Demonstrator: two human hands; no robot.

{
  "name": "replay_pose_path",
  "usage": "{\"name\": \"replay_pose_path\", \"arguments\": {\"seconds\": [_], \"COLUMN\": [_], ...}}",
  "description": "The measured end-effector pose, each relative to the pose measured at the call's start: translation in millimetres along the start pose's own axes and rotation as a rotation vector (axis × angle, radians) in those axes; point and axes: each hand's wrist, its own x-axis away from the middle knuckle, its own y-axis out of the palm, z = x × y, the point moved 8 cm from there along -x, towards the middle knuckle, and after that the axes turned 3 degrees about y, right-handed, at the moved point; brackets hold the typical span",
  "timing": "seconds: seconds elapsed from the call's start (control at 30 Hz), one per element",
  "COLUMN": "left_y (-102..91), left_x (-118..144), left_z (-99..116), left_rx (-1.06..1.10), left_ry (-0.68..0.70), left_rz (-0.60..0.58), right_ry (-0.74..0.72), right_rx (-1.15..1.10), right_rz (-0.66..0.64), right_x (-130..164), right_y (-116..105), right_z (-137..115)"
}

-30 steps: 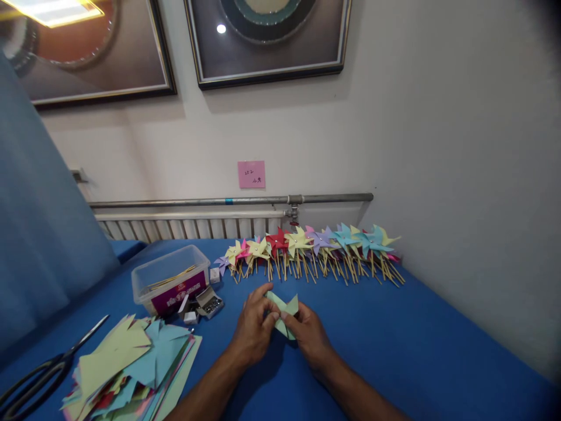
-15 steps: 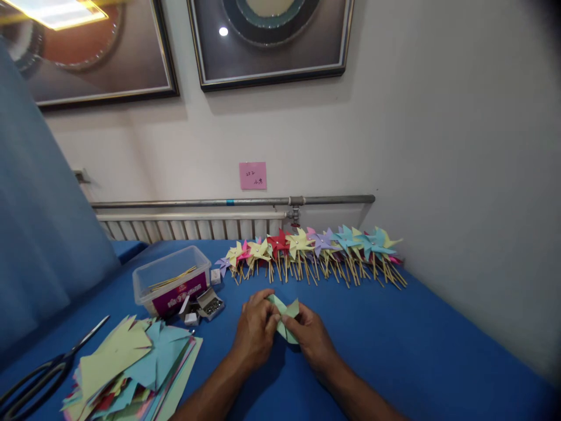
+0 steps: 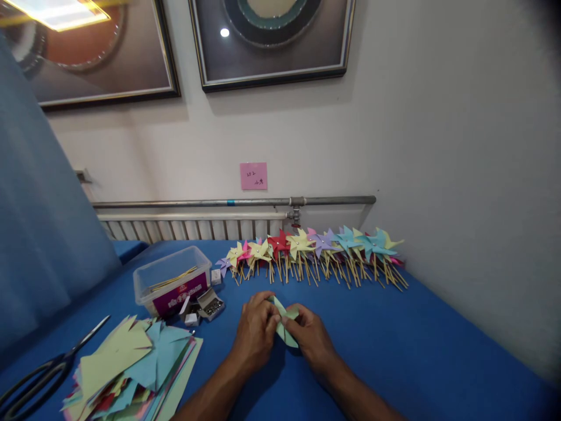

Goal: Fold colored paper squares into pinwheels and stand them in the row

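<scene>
Between my hands is a pale green paper pinwheel [image 3: 286,334], its blades partly folded in toward the centre. My left hand [image 3: 256,327] is closed on its left side, thumb and fingers pinching the paper. My right hand [image 3: 309,336] pinches the right side, with the thumb pressed near the middle and a blade curled under the fingers. Both hands are just above the blue table, and my fingers hide much of the pinwheel's centre.
Finished pinwheels on sticks [image 3: 302,251] lie in a row along the back. At left are a clear plastic box [image 3: 184,298] with sticks, a small open box of pins [image 3: 211,305], a pile of cut paper [image 3: 118,362] and scissors [image 3: 56,365]. A blue curtain [image 3: 39,222] hangs beside them.
My right hand has bent the upper right blade down; it stood up as a point before and now curls toward the centre. The left hand has barely moved.
</scene>
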Motion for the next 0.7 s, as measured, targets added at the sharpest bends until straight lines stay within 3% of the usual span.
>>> {"name": "replay_pose_path", "arguments": {"seconds": [0.7], "left_y": [-1.1], "left_x": [-1.7], "left_z": [-4.6], "left_rx": [0.160], "left_ry": [-0.020], "left_rz": [0.029], "right_ry": [-0.030], "right_rx": [0.003], "right_rz": [0.033], "right_x": [3.8], "right_y": [2.6], "right_z": [-8.5]}}
